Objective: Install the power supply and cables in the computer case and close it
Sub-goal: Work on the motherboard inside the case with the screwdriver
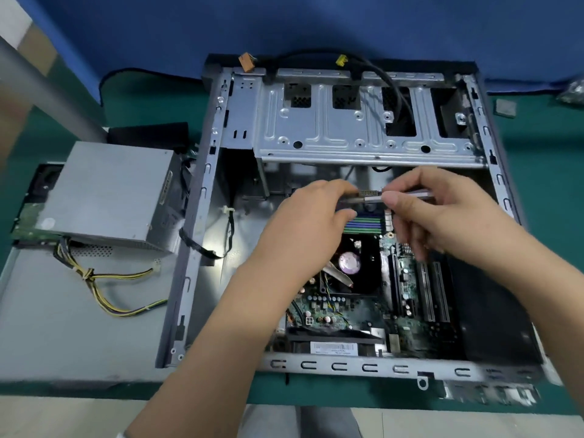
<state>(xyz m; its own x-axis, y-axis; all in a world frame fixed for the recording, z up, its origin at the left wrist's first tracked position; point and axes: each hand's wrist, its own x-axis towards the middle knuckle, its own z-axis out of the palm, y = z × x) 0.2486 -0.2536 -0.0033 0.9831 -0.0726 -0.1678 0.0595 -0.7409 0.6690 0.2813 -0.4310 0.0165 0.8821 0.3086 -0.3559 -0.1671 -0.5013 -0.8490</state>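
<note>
Forearms: both reach into the open computer case [202, 216] over the motherboard [344, 311].
Left hand [303, 216]: fingers curled, pinching a small connector [368, 192].
Right hand [442, 213]: thumb and fingers pinch a slim metal tool [407, 195], long axis left-right, tip at the connector.
Power supply [107, 191]: outside the case, left; left hand nearer.
Writing: white label [335, 347] at the near edge, unreadable.

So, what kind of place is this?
Probably a computer repair or assembly bench: an open case lies on a green mat, a loose power supply sits beside it, and a blue partition stands behind.
</note>
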